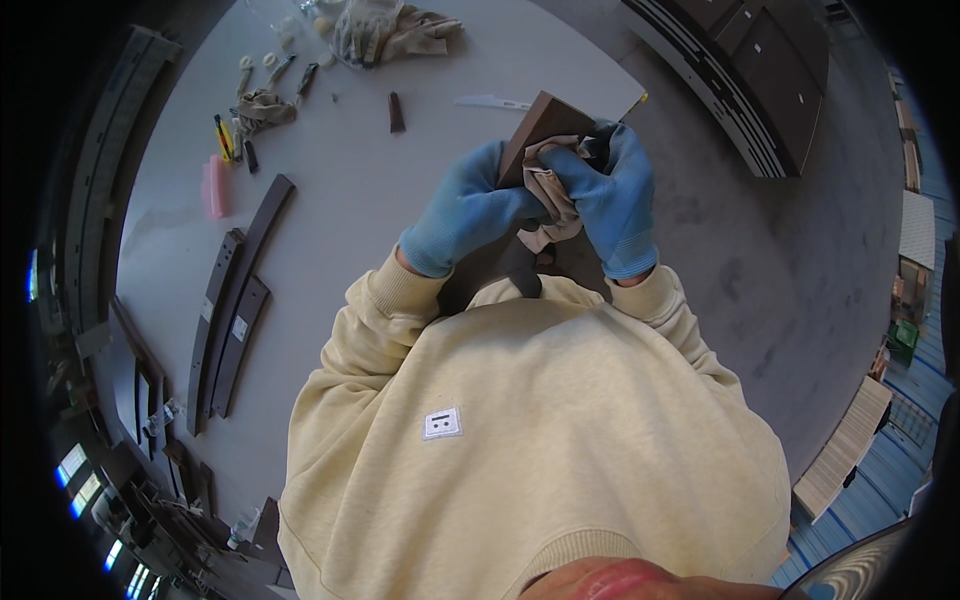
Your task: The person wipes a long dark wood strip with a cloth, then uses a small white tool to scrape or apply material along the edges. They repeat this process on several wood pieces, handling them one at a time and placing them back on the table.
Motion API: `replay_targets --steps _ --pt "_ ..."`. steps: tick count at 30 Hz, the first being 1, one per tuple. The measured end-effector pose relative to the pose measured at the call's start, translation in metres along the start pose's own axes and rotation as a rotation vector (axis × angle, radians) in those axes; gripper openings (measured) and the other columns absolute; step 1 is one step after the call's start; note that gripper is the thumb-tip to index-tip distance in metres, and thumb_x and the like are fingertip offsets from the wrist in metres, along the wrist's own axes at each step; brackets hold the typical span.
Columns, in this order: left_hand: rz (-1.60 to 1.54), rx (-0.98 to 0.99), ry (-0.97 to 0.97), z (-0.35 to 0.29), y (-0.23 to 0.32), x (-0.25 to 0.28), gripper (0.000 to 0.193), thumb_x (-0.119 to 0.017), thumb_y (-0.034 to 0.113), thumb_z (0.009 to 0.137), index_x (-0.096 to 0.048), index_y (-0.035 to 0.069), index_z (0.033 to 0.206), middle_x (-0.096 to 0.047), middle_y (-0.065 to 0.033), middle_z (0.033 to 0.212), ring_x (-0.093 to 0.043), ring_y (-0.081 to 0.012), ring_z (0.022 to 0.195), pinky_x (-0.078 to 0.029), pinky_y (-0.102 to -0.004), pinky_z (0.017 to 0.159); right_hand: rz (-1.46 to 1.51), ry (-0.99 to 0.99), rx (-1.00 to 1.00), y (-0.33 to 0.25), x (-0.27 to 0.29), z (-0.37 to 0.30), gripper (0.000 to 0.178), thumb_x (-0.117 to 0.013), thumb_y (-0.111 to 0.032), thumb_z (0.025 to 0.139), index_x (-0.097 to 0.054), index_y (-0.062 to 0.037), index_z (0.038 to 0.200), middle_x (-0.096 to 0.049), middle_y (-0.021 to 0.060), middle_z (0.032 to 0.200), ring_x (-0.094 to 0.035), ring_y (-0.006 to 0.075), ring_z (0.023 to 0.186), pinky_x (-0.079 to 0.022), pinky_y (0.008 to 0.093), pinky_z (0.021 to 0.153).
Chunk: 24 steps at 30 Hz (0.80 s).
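Observation:
A dark brown wooden board (545,126) is held up in front of me, tilted. My left hand (458,212), in a blue knit glove, is closed on the board's near left side. In a matching glove, my right hand (614,196) grips a crumpled beige cloth (550,186) and presses it against the board's face. The cloth hangs down between both hands. Part of the board's lower end is hidden by the cloth and fingers. On the grey table beyond the board lies a white plastic knife-like tool (490,102).
On the grey table (340,150) lie a dark brown tube (396,112), a yellow cutter (223,138), a pink block (214,187) and rags (400,32). Curved brown strips (240,290) rest at left. Stacked dark panels (750,80) stand at the far right beyond the floor.

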<state>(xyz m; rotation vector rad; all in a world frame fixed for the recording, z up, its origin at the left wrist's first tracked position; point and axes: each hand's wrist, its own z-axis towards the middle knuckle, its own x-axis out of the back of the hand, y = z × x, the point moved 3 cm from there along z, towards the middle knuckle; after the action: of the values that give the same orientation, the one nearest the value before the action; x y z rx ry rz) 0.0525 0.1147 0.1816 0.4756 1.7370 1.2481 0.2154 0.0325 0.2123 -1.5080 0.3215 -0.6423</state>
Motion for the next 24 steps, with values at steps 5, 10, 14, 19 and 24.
replay_targets --steps 5,10,14,19,24 --pt "0.001 0.006 0.028 -0.002 -0.003 0.007 0.041 -0.077 0.006 0.094 -0.063 -0.002 0.132 -0.073 -0.01 0.116 -0.069 -0.0139 0.099 -0.06 -0.0307 0.088 -0.197 -0.046 0.154 -0.014 -0.006 -0.003 0.038 -0.093 -0.025 0.08 -0.075 -0.0005 0.103 -0.07 0.0096 0.094 -0.071 0.0203 0.078 -0.059 0.0298 0.068" --pt "0.026 -0.023 0.016 -0.001 0.001 0.007 0.04 -0.075 0.006 0.095 -0.062 -0.002 0.133 -0.073 -0.0093 0.116 -0.068 -0.0141 0.102 -0.058 -0.0305 0.091 -0.317 -0.097 0.433 -0.024 -0.01 0.0 0.027 -0.091 -0.02 0.082 -0.08 -0.0094 0.104 -0.07 0.0071 0.092 -0.071 0.0228 0.074 -0.059 0.0303 0.065" --pt "-0.058 -0.038 0.003 -0.002 0.002 0.006 0.04 -0.072 0.004 0.097 -0.061 -0.002 0.134 -0.071 -0.0094 0.119 -0.067 -0.0143 0.104 -0.058 -0.0305 0.092 -0.37 -0.032 0.552 -0.025 -0.009 0.002 0.021 -0.088 -0.018 0.086 -0.075 -0.0038 0.094 -0.072 0.0096 0.082 -0.071 0.0233 0.069 -0.059 0.0337 0.065" --pt "0.057 -0.025 0.06 0.001 -0.003 0.01 0.055 -0.073 0.009 0.098 -0.051 -0.002 0.147 -0.071 -0.0145 0.122 -0.073 -0.0224 0.106 -0.064 -0.0357 0.087 -0.307 0.058 0.47 -0.021 -0.01 0.012 0.017 -0.085 -0.016 0.088 -0.074 -0.0045 0.091 -0.073 0.0106 0.08 -0.071 0.024 0.066 -0.059 0.0345 0.063" --pt "0.05 -0.071 0.043 0.001 -0.004 0.009 0.052 -0.072 0.008 0.098 -0.052 -0.001 0.144 -0.071 -0.0159 0.121 -0.075 -0.023 0.102 -0.065 -0.0345 0.083 -0.281 0.072 0.479 -0.024 -0.006 0.02 0.014 -0.083 -0.014 0.09 -0.072 -0.0053 0.09 -0.073 0.01 0.08 -0.071 0.0218 0.065 -0.058 0.0327 0.06"
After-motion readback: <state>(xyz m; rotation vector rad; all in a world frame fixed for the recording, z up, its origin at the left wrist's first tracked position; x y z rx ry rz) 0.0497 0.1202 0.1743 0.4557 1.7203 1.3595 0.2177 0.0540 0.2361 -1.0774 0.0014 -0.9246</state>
